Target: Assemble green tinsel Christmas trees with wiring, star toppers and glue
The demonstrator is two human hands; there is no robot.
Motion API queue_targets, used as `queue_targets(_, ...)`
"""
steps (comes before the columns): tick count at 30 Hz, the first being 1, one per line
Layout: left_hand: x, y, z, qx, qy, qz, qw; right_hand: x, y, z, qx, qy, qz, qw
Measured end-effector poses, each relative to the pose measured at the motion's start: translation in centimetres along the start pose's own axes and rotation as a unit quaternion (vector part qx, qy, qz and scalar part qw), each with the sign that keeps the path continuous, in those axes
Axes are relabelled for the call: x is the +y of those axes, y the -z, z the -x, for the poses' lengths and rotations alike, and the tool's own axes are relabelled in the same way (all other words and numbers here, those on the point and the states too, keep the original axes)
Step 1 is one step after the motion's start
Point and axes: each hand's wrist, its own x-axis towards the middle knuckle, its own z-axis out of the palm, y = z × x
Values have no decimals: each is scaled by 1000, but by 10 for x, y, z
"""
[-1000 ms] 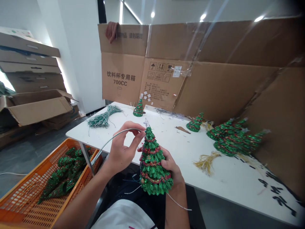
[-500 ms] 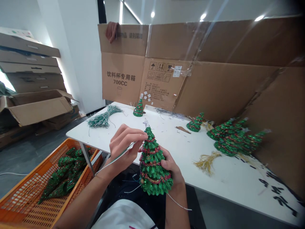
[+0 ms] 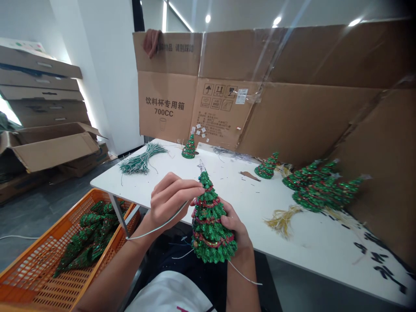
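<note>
My right hand is wrapped round the lower right side of a small green tinsel Christmas tree, held upright over my lap. Red garland winds round the tree, and a clear star ornament tops it. My left hand is closed in a pinch at the tree's upper left side. A thin pale wire runs from its fingers back across the wrist; the exact pinch point is partly hidden. Another loose white wire hangs from the tree's base beside my right forearm.
On the white table lie a bundle of green-white wires, a tuft of gold threads and several finished trees. An orange crate holding more trees stands at left. Cardboard walls the table's back.
My left fingers have shifted slightly right and down along the tree, staying closed. The wire across my left wrist now bows more. The tree has moved slightly.
</note>
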Motion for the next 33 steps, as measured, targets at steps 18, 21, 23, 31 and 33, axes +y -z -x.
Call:
queue_targets(18, -2, -2, 2, -5, -32, 11, 999, 1, 4, -2, -22, 2, -20, 1000)
queue_targets(21, -6, -3, 3, -16, -47, 24, 998, 1, 3, 0, -9, 2, -21, 1000)
queue_targets(23, -8, -3, 3, -22, -53, 30, 998, 0, 2, 0, -5, 6, -19, 1000)
queue_targets(31, -11, -5, 1, -7, -21, 16, 1000, 0, 5, -2, -7, -13, 8, 1000)
queue_targets(33, -10, -7, 0, 6, 17, 24, 1000, -1, 5, -2, -11, -18, 16, 1000)
